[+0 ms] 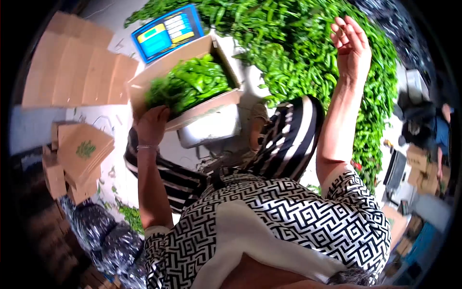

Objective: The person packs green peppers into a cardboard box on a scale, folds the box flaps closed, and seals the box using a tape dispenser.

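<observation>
My left hand (153, 126) is closed on the near left corner of an open cardboard box (204, 110), its fingertips over the rim. Green peppers (199, 79) partly fill the box, slightly blurred at the left. The box sits tilted on a scale with a white base (211, 129) and a blue display panel (168, 32) behind. My right hand (353, 50) is raised over a large heap of long green peppers (293, 53). Its fingers are loosely bent and apart, and I see nothing held in them.
Flattened cardboard (77, 67) lies at the left, above stacked folded boxes (84, 149). Black plastic bags (103, 226) stand at the lower left, with more black plastic (399, 29) at the upper right. Another person (442, 130) is at the far right, near more boxes (421, 168).
</observation>
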`<state>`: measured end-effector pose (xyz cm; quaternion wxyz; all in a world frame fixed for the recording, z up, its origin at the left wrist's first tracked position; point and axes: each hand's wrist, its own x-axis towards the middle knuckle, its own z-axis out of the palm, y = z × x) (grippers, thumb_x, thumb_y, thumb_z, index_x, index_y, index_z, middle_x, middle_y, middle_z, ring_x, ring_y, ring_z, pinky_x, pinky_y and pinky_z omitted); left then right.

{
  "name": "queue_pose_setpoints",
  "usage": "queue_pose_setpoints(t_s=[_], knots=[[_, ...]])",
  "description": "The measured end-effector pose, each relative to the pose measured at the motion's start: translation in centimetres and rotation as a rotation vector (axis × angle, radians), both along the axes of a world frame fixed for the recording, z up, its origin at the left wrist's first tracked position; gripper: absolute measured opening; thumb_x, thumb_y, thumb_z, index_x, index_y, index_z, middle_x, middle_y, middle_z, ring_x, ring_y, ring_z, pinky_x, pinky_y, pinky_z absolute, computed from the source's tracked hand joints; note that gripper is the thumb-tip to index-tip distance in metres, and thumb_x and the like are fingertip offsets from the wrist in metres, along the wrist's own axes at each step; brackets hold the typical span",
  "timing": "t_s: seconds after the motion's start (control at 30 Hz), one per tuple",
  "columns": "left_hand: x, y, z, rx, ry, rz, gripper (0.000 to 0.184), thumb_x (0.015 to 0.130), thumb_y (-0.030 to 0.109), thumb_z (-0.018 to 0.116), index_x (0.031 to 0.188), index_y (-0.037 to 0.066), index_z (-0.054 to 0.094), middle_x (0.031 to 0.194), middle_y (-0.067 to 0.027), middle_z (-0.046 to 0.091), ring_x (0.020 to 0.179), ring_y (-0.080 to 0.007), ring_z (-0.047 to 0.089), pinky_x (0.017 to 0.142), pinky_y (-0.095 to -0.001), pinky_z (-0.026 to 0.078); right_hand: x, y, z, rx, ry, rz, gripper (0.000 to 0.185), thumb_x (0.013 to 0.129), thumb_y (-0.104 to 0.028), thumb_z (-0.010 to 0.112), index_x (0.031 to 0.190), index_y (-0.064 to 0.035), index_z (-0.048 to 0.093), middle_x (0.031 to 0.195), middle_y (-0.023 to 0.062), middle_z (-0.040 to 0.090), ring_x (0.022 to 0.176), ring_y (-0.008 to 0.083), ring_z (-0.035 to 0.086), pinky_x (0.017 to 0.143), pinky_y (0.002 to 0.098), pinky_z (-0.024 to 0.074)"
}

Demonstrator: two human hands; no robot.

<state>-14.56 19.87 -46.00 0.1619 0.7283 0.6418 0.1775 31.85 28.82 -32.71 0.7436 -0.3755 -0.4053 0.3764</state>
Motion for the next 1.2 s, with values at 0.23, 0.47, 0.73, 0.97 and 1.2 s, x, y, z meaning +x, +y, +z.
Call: queue_pose_setpoints(t_s=[0.23, 0.47, 0.73, 0.97, 1.2], knots=[[0.8, -0.1, -2.7, 0.185, -0.012, 0.008, 0.029, 0.092, 0.018, 0.051, 0.115, 0.005, 0.062, 0.112, -0.0124, 0.064, 0.105, -0.0262, 0.060, 0.092, -0.0341, 0.045, 11.0, -4.9, -12.1, -0.617, -0.501, -0.203, 0.032, 0.082, -0.017, 0.068, 0.111, -0.0040, 0.062, 0.100, 0.0078, 0.067, 0.082, 0.0133, 0.062, 0.071, 0.0268, 0.0496], [1.9, -2.9, 0.6, 0.304, 0.027, 0.024, 0.027, 0.086, -0.001, 0.051, 0.110, -0.002, 0.064, 0.110, -0.0145, 0.065, 0.100, -0.0259, 0.063, 0.087, -0.0320, 0.048, 5.5, -5.3, -25.4, -0.819, -1.445, -0.041, 0.084, 0.070, -0.023, 0.078, 0.140, -0.0305, 0.033, 0.148, 0.0144, 0.026, 0.133, 0.0386, 0.029, 0.104, 0.0463, 0.0350], [5.9, -2.8, 6.7, 0.026, 0.103, 0.144, 0.032, 0.090, 0.017, 0.042, 0.108, 0.000, 0.063, 0.094, -0.0188, 0.064, 0.084, -0.0358, 0.059, 0.075, -0.0411, 0.045, -0.4, 4.7, -29.9, -1.033, -1.966, 0.390, 0.075, 0.078, -0.023, 0.063, 0.140, -0.0462, 0.026, 0.155, 0.0048, -0.002, 0.135, 0.0534, -0.003, 0.085, 0.0787, 0.0251], [5.9, -2.5, 8.0, 0.045, 0.085, 0.037, 0.032, 0.091, 0.013, 0.041, 0.106, -0.005, 0.062, 0.089, -0.0217, 0.062, 0.080, -0.0362, 0.058, 0.073, -0.0404, 0.046, -0.9, 1.0, -32.3, -0.933, -1.916, 0.305, 0.041, 0.085, -0.016, 0.054, 0.122, -0.0317, 0.049, 0.149, 0.0049, 0.017, 0.133, 0.0463, 0.019, 0.084, 0.0652, 0.0377], [5.8, -2.7, 8.8, 0.002, 0.061, 0.045, 0.030, 0.092, 0.012, 0.041, 0.106, -0.004, 0.062, 0.090, -0.0208, 0.063, 0.080, -0.0347, 0.059, 0.074, -0.0393, 0.047, -1.2, 0.4, -31.4, -0.981, -1.968, 0.426, 0.040, 0.086, -0.017, 0.053, 0.122, -0.0327, 0.050, 0.149, 0.0033, 0.016, 0.132, 0.0498, 0.016, 0.078, 0.0704, 0.0411]])
